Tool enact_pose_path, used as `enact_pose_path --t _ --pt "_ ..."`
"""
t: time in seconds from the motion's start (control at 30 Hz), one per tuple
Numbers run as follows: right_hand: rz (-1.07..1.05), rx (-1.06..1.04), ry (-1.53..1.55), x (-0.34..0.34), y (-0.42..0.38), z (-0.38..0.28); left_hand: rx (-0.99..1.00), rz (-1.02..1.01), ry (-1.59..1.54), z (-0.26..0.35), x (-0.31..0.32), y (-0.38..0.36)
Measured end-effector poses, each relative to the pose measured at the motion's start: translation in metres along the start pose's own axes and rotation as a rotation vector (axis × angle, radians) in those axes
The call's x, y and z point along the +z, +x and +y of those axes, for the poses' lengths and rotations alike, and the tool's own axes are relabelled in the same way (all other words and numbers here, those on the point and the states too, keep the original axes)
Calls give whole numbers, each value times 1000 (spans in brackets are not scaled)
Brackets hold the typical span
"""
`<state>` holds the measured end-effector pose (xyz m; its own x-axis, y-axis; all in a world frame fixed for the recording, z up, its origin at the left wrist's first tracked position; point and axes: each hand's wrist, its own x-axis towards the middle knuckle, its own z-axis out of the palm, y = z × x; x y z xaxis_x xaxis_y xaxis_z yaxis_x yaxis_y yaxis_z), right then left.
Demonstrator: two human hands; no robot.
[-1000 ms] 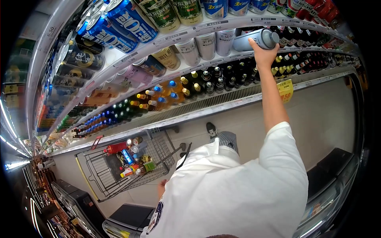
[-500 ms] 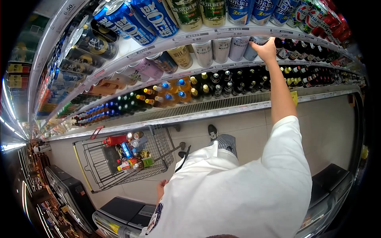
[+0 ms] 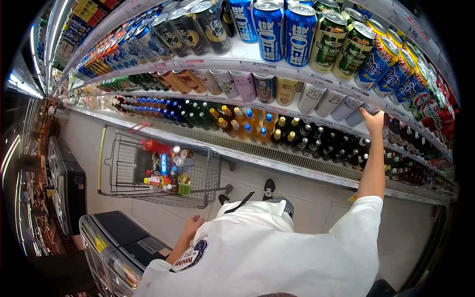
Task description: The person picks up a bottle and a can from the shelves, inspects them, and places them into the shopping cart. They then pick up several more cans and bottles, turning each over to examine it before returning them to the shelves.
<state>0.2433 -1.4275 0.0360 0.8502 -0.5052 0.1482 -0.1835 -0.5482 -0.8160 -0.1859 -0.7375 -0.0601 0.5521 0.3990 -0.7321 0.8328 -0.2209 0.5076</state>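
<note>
My right hand reaches into the shelf of cans below the upper price rail. Its fingers are closed around the top of a grey-blue can, which stands at the end of a row of pale cans. Beside that can is a lilac one. Low at my side hangs my left hand, fingers curled, near the shopping cart; whether anything is in it is too small to tell.
The cart holds a red bottle, a blue can and several other drinks. Bottles fill the lowest shelf, and large blue cans stand above. A black-topped case is at the lower left. My shoe is on the floor.
The view has turned, so the shelves and cart appear shifted. My right hand is still at the same can. More of my left hand and forearm shows now.
</note>
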Motion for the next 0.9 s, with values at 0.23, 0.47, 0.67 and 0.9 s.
enact_pose_path --t 0.23,0.47,0.67,0.9 --pt "184 146 -252 22 -14 6 36 -20 -43 -9 3 7" --pt "97 239 220 88 -127 64 -23 -28 -70 -44 4 12" --pt "-854 549 60 163 -322 81 -31 -8 -16 -78 6 11" --pt "-1115 706 -164 142 -402 87 -83 65 -122 -95 -4 18"
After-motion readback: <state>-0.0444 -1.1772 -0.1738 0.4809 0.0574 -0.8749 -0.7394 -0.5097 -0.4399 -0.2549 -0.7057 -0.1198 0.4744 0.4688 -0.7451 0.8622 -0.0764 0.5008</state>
